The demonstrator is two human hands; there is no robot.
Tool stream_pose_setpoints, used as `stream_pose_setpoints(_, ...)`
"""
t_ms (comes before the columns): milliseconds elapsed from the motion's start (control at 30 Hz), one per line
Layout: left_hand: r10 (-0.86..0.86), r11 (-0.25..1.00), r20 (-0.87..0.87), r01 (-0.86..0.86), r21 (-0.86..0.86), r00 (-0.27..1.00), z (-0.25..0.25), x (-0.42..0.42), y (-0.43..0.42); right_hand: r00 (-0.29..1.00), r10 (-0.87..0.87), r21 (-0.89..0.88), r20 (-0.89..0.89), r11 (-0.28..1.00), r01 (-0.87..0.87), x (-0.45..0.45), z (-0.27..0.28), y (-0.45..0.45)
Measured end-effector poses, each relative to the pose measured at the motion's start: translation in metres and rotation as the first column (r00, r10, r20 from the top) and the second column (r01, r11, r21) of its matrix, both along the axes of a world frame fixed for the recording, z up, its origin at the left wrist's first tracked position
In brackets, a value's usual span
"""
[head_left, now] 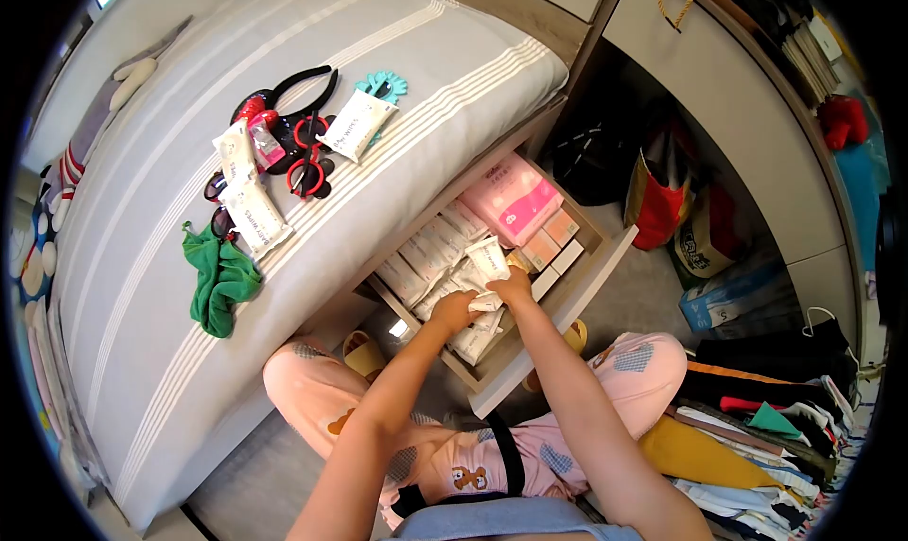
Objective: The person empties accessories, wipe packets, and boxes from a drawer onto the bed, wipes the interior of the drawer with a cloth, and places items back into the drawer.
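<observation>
Both hands are inside an open drawer [563, 328] beneath the bed, among white packs of baby wipes. My right hand [514, 286] has its fingers closed on a white wipes pack [487, 257], which stands tilted up at its fingertips. My left hand [456, 309] is curled around the edge of another wipes pack [486, 302] just beside it; part of its grip is hidden. More packs lie in a row [430, 248] at the drawer's left side. A pink package [514, 199] fills the far corner, with small boxes [541, 249] along the right side.
On the striped bed [378, 30] lie wipes packs [257, 221], a black headband [317, 79], red-rimmed glasses [307, 174], a turquoise item [383, 87] and a green cloth [219, 281]. Bags [657, 196] stand under the curved cabinet. Hanging clothes [747, 437] are at right.
</observation>
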State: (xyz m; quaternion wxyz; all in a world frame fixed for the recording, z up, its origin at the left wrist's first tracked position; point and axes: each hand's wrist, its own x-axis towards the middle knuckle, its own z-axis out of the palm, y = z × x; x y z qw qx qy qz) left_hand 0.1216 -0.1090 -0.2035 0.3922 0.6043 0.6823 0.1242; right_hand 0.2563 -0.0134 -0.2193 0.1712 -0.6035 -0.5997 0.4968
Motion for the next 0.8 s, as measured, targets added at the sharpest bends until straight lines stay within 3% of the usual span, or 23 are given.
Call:
stream_pose_setpoints(33,0.02,0.994,0.023,-0.022,0.111,1.0,0.005,0.001,-0.001,0.995,-0.003,0.179,0.095,0.984,-0.014,0.001,0.012,-0.001)
stream_pose_setpoints(67,0.039,0.974,0.047,-0.049,0.222,0.998,0.01,0.003,-0.002,0.998,-0.063,0.294,0.018,0.954,0.055,0.004,0.018,-0.003)
stream_pose_setpoints(100,0.056,0.94,0.07,-0.076,0.331,0.996,0.017,0.001,0.0,0.993,-0.111,0.269,-0.047,0.956,0.119,0.003,0.063,-0.014)
stream_pose_setpoints(167,0.025,0.879,0.088,-0.064,0.472,0.996,0.053,-0.004,0.002,0.917,-0.211,0.323,-0.338,0.89,0.323,0.004,0.088,-0.026)
stream_pose_setpoints(233,0.038,0.791,0.138,-0.114,0.601,0.99,0.091,-0.011,-0.002,0.725,-0.179,0.306,-0.665,0.821,0.483,-0.006,0.122,-0.035)
stream_pose_setpoints(300,0.206,0.596,0.136,-0.234,0.768,0.969,0.125,-0.019,-0.007,0.647,-0.127,0.319,-0.752,0.788,0.526,-0.024,0.155,-0.039)
stream_pose_setpoints(367,0.381,0.342,0.189,-0.328,0.881,0.905,0.157,-0.034,-0.01,0.66,-0.06,0.346,-0.749,0.813,0.467,-0.053,0.178,-0.037)
stream_pose_setpoints(433,0.566,0.223,0.246,-0.433,0.873,0.787,0.184,-0.059,-0.017,0.642,0.086,0.379,-0.762,0.863,0.335,-0.09,0.204,-0.041)
stream_pose_setpoints(500,0.588,0.148,0.274,-0.435,0.888,0.761,0.212,-0.093,-0.03,0.688,0.164,0.231,-0.707,0.973,0.006,-0.128,0.228,-0.045)
stream_pose_setpoints(533,0.682,0.167,0.212,-0.432,0.886,0.7,0.222,-0.109,-0.035,0.689,0.181,0.123,-0.702,0.983,-0.133,-0.147,0.235,-0.049)
stream_pose_setpoints(567,0.764,0.189,0.145,-0.432,0.882,0.629,0.23,-0.123,-0.041,0.658,0.175,0.091,-0.732,0.983,-0.161,-0.168,0.23,-0.053)
stream_pose_setpoints(633,0.862,0.225,0.049,-0.468,0.854,0.505,0.233,-0.145,-0.051,0.598,0.282,0.299,-0.75,0.951,-0.074,-0.205,0.21,-0.055)
stream_pose_setpoints(667,0.867,0.264,-0.039,-0.391,0.882,0.497,0.23,-0.15,-0.056,0.723,0.371,0.534,-0.583,0.845,-0.003,-0.223,0.192,-0.049)
stream_pose_setpoints(733,0.843,0.395,-0.233,-0.263,0.88,0.486,0.225,-0.155,-0.059,0.922,0.346,0.888,-0.176,0.46,-0.003,-0.25,0.167,-0.037)
stream_pose_setpoints(800,0.762,0.568,-0.435,-0.173,0.805,0.48,0.217,-0.151,-0.058,0.822,0.484,0.714,-0.301,0.686,-0.142,-0.254,0.174,-0.02)
